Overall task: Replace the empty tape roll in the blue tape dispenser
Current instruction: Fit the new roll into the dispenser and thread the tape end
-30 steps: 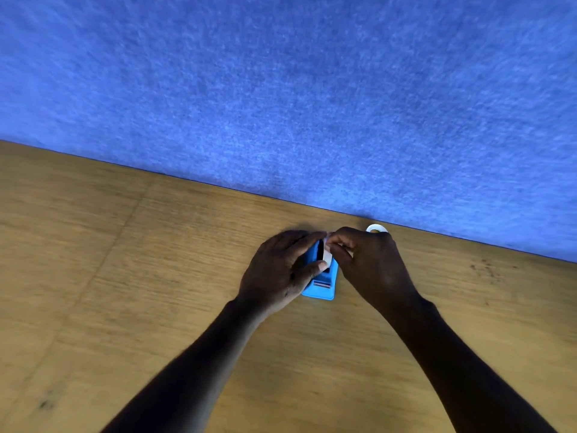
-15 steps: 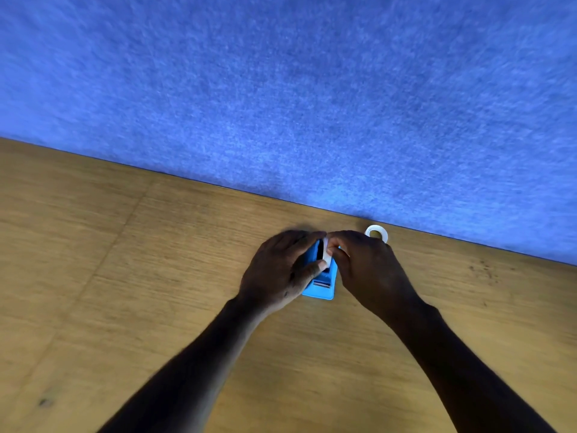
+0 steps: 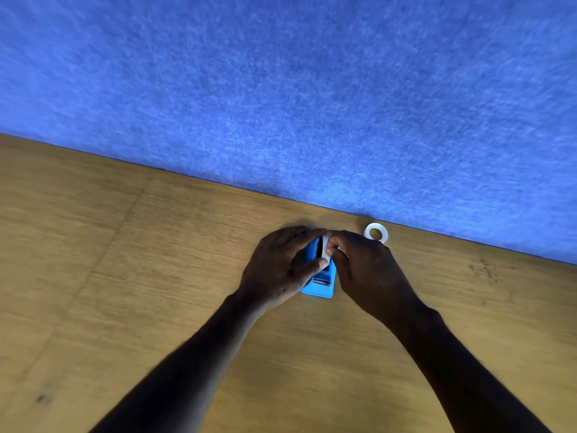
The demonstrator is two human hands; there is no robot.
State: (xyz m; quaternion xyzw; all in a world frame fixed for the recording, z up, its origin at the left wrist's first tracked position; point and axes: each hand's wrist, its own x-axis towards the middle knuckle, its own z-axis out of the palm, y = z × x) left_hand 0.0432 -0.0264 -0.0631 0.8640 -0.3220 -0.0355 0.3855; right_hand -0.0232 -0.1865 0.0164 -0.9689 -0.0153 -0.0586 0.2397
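Note:
The blue tape dispenser (image 3: 319,287) lies on the wooden table, mostly covered by both hands. My left hand (image 3: 278,270) wraps its left side, thumb pressed near the slot. My right hand (image 3: 365,273) pinches a white tape roll (image 3: 325,250) standing on edge in the dispenser's open top. A second white ring-shaped tape roll (image 3: 376,232) lies flat on the table just behind my right hand, untouched. The dispenser's inside is hidden by my fingers.
A blue felt partition (image 3: 312,89) rises along the back edge of the wooden table (image 3: 125,276). Faint dark marks dot the table surface at far right (image 3: 484,267).
My hands stay on the dispenser, and the loose roll behind my right hand shows more fully now. The white roll between my fingers sits slightly lower in the dispenser.

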